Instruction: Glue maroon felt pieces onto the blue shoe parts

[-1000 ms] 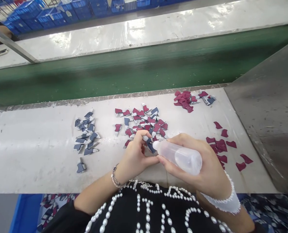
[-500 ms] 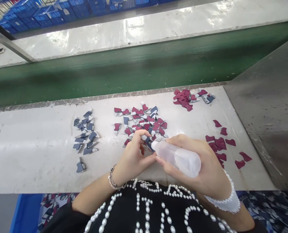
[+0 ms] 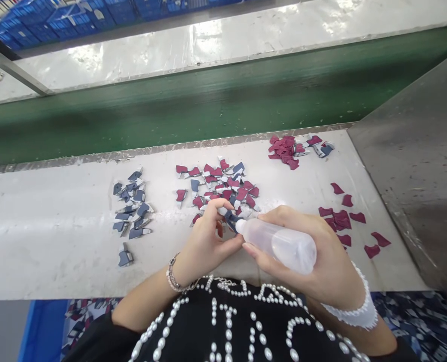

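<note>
On a white work table [image 3: 57, 251], just in front of the person's black pearl-studded top [image 3: 227, 322], the right hand [image 3: 306, 256] wraps around a translucent plastic squeeze bottle [image 3: 283, 246], fingers and thumb closed on its body. The bottle lies on its side with its nozzle [image 3: 240, 227] pointing left. The left hand [image 3: 204, 241] pinches a small navy piece [image 3: 231, 220] between thumb and fingers, right at the nozzle tip. The fingers hide much of it, so the nozzle seems to touch the piece, though that is hard to be sure of. Beyond the hands lies a mixed heap of burgundy and navy pieces [image 3: 215, 183], with a navy pile [image 3: 131, 208] to its left and loose burgundy pieces [image 3: 342, 218] to the right. A green conveyor belt [image 3: 170, 120] runs behind the table.
</note>
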{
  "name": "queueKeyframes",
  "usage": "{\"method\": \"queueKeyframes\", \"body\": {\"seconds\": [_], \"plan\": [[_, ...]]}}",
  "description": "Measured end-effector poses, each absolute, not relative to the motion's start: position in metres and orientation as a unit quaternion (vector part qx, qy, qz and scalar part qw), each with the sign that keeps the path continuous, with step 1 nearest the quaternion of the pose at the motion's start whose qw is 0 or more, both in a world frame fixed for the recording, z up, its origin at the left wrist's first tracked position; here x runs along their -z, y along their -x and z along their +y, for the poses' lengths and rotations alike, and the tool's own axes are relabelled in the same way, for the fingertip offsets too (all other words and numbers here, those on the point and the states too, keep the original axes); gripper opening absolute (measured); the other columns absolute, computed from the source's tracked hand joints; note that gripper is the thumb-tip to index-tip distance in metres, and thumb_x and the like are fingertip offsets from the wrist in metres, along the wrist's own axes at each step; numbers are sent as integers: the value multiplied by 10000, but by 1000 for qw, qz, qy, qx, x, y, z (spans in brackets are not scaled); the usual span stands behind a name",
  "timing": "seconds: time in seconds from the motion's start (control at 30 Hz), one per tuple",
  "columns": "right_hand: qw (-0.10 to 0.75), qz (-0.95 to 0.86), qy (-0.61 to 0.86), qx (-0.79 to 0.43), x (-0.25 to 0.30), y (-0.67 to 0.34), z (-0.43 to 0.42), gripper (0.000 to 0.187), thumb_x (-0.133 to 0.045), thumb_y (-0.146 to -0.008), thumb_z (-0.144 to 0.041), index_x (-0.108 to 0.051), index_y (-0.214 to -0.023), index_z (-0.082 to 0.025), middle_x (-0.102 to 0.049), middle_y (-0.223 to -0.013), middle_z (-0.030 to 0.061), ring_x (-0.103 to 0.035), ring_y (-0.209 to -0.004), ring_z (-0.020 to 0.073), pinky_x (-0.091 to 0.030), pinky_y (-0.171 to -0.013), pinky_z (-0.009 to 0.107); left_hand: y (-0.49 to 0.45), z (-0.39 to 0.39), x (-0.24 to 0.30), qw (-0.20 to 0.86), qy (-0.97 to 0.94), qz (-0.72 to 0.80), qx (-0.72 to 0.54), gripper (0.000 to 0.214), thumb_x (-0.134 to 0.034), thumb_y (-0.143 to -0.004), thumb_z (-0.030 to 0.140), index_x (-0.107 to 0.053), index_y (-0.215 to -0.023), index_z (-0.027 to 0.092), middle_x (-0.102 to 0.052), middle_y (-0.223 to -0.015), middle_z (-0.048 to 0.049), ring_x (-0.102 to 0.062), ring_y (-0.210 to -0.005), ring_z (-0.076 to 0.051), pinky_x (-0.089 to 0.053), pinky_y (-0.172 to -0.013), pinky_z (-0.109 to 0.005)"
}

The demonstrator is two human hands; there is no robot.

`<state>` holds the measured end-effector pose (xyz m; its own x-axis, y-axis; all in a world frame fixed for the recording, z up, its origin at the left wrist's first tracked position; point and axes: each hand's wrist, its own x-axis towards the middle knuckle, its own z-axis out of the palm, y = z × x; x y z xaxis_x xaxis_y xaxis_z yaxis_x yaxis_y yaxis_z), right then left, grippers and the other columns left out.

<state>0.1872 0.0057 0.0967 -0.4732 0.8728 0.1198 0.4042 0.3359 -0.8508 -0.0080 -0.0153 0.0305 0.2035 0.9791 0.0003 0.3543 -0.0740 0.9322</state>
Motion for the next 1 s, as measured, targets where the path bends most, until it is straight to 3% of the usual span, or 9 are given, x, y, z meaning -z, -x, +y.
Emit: {"method": "queueKeyframes", "body": {"seconds": [0.2, 0.6, 1.0], "plan": [[284, -771, 412, -394, -100, -190, 5, 167, -684, -879, -323, -561, -838, -218, -582, -662, -45, -525, -504, 104, -418, -466, 262, 8, -13, -32, 426, -644, 516, -371, 490, -688, -762, 106, -431, -1145, 273, -550, -920, 27, -513, -676, -101, -450, -579, -214], [297, -764, 425, -384, -102, -191, 4, 155, -690, -878, -312, -570, -856, -218, -643, -742, -21, -623, -598, 132, -451, -506, 270, 9, -16, -37, 401, -689, 511, -322, 460, -690, -793, 185, -434, -1163, 280, -492, -805, 51, -459, -620, -105, -440, -572, -236], [302, -758, 424, -393, -106, -192, 4, 153, -700, -859, -313, -590, -848, -207, -634, -701, -35, -584, -543, 116, -438, -472, 264, 9, -15, -39, 393, -695, 507, -326, 473, -694, -776, 171, -435, -1158, 276, -539, -859, 45, -472, -631, -96, -448, -591, -228]]}}
